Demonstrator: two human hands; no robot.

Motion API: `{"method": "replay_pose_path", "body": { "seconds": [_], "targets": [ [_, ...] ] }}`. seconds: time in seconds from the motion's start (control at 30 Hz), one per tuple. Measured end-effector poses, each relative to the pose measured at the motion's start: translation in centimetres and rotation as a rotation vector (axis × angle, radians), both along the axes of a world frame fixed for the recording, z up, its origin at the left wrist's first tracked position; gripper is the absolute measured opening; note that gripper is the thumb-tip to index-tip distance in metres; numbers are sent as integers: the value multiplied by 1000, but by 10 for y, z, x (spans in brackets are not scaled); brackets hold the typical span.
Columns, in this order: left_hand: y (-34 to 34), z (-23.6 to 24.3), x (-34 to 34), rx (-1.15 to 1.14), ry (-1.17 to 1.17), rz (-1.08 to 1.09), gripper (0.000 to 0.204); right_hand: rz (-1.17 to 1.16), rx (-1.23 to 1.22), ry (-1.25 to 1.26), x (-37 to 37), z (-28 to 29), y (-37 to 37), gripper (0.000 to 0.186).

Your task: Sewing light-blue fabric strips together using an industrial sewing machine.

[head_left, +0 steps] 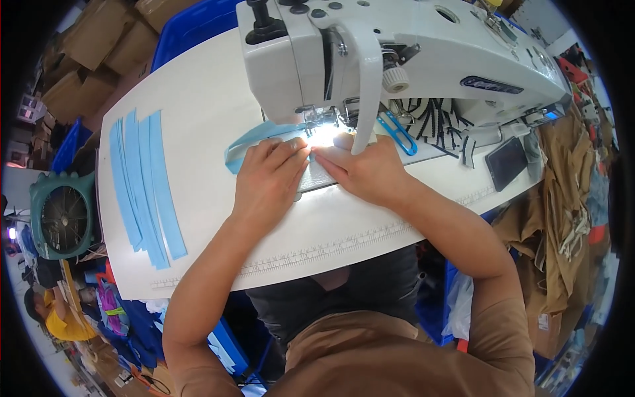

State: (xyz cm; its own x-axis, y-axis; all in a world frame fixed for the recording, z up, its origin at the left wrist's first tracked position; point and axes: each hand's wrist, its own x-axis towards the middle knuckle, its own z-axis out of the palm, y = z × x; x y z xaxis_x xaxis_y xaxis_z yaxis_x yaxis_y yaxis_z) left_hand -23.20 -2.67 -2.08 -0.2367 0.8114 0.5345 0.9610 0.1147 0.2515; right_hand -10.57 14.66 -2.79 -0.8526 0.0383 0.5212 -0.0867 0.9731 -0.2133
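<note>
A light blue fabric strip [254,136] lies folded in a loop left of the needle of a white sewing machine [284,73]. My left hand [270,177] presses down on the strip with its fingers bent and close together. Just in front of the presser foot [324,118], my right hand [372,169] pinches the strip's end, thumb beside the left hand's fingertips. The lamp's glare and my fingers hide most of the cloth there. Blue thread snips [399,134] rest right of my right hand.
Several blue strips [151,185] lie flat on the left of the white table [211,205]. Dark-edged scraps [440,126] and a phone [507,164] are on the right. A ruler [331,250] runs along the front edge. A green fan [65,215] stands left; brown cloth [552,245] hangs right.
</note>
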Motion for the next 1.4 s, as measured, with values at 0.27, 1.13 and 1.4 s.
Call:
{"method": "replay_pose_path", "body": {
  "seconds": [0.27,1.13,1.4],
  "targets": [
    [5,1,0,1,8,7,17,-31,19,13,0,3,1,11],
    [7,1,-4,8,-5,3,16,-55,-27,-46,-2,1,1,16],
    [7,0,-5,29,15,0,21,-58,8,-74,-2,3,1,16]
  ]
}}
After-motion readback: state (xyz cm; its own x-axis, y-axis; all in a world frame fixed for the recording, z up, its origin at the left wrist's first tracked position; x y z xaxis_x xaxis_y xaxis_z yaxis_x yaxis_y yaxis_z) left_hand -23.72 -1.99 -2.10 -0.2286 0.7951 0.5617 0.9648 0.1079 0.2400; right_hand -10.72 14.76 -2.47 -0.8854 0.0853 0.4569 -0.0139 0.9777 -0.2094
